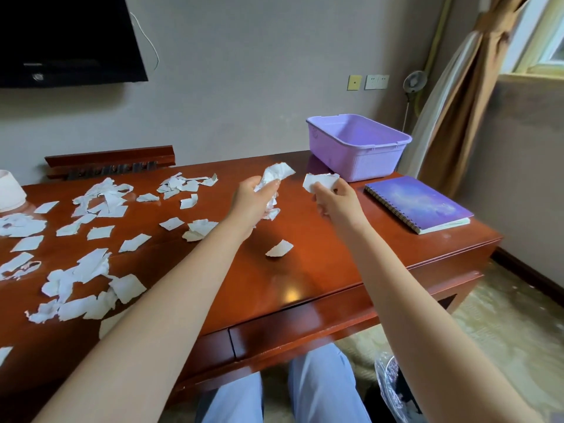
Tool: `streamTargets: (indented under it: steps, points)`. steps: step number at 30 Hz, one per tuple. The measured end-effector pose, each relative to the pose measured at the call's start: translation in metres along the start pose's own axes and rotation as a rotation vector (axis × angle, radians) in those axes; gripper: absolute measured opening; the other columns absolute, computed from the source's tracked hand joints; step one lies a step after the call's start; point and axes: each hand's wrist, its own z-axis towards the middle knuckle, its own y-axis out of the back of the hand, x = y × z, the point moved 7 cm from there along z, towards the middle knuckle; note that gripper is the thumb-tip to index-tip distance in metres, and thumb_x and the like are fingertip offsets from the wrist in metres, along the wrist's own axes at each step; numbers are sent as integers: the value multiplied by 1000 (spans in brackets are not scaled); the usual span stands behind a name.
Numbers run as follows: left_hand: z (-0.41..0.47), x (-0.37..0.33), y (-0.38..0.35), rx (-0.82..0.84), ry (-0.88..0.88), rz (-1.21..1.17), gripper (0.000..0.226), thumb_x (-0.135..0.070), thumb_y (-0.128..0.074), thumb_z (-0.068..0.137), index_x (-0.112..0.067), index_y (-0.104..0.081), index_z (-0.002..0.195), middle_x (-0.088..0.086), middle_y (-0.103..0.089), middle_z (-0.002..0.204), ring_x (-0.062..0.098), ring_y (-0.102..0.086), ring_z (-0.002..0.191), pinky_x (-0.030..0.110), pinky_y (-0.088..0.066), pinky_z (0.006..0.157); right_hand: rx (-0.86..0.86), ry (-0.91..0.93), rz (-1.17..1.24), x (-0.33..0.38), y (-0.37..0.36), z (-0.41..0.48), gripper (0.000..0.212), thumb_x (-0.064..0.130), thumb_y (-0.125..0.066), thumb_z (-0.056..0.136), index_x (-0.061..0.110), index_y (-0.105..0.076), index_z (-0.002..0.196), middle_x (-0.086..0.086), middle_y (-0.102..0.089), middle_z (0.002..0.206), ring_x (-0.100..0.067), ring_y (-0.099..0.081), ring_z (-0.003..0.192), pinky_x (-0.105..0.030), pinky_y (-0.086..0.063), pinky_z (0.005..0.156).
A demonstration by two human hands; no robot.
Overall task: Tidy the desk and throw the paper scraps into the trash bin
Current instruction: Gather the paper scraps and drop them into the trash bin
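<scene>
My left hand point(253, 199) is raised over the middle of the wooden desk point(305, 270) and grips a crumpled bunch of white paper scraps point(276, 175). My right hand point(334, 201) hovers just to its right, pinching a smaller white scrap point(319, 181). Several torn white scraps point(91, 270) lie scattered over the left half of the desk, and one lone scrap point(279, 249) lies below my hands. A trash bin with a clear plastic liner point(390, 389) is partly visible on the floor at the lower right, behind my right forearm.
An empty purple plastic basket point(357, 148) stands at the desk's back right, with a purple spiral notebook point(418, 204) in front of it. A white roll point(10, 190) sits at the far left. A television hangs on the wall, curtains at the right.
</scene>
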Motion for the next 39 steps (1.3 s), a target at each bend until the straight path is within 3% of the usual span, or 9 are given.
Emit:
streamTargets:
  steps: [5,12,17,21,25,28,31,35,39]
  points:
    - [-27,-21,-65,151,-31,-99,16,-28,-53,94,-19,-54,81,-5,-51,72,6,-50,63,14,-45,52,-140,-2,60,-4,68,-17,17,7,-52,87,18,-48,75,-2,-53,67,-6,-36,37,-14,-28,36]
    - [-68,-28,-168,357,-40,-188,18,-15,-55,93,-5,-55,77,3,-48,64,11,-45,53,12,-40,40,-354,-53,63,-33,171,-55,16,11,-55,89,13,-42,79,-5,-53,65,-9,-36,42,-15,-30,38]
    - [-99,-19,-242,498,-58,-190,31,-11,-57,91,-13,-51,61,-10,-49,40,0,-40,36,27,-44,55,-461,-91,100,-67,236,-87,9,11,-52,93,13,-51,84,0,-44,56,-8,-35,39,-15,-27,38]
    - [-127,-6,-294,601,-60,-165,29,-14,-59,90,-16,-54,62,-11,-52,45,1,-46,45,39,-52,67,-531,-163,135,-112,285,-107,2,12,-52,92,12,-54,93,-4,-48,67,-9,-37,47,-17,-31,41]
    - [-145,12,-337,689,-57,-76,28,-16,-58,91,-15,-51,63,-2,-48,57,5,-44,49,22,-44,50,-591,-281,131,-161,323,-126,5,13,-52,93,9,-51,96,-5,-52,71,-10,-38,48,-18,-35,43]
    - [-155,38,-367,740,7,-41,28,-12,-57,91,-10,-46,65,1,-40,56,8,-38,44,21,-38,47,-599,-364,125,-198,341,-134,7,12,-52,93,10,-48,87,-3,-55,71,-11,-38,48,-21,-34,48]
    - [-159,68,-394,772,39,75,26,-14,-56,92,-11,-43,70,-3,-35,63,4,-36,50,7,-32,42,-608,-451,92,-236,355,-136,2,11,-51,92,9,-52,92,-4,-54,72,-12,-38,49,-23,-34,50]
    - [-157,118,-424,811,110,246,16,-26,-56,90,-12,-53,82,6,-46,76,16,-42,67,21,-33,48,-589,-580,22,-289,369,-133,15,9,-52,87,7,-53,102,-3,-54,71,-12,-39,49,-22,-34,47]
    - [-158,166,-442,829,214,357,32,-23,-56,90,-18,-42,62,-4,-41,62,13,-42,60,21,-32,52,-524,-693,-50,-342,375,-129,13,6,-47,84,7,-54,95,-4,-49,69,-12,-38,49,-17,-30,39]
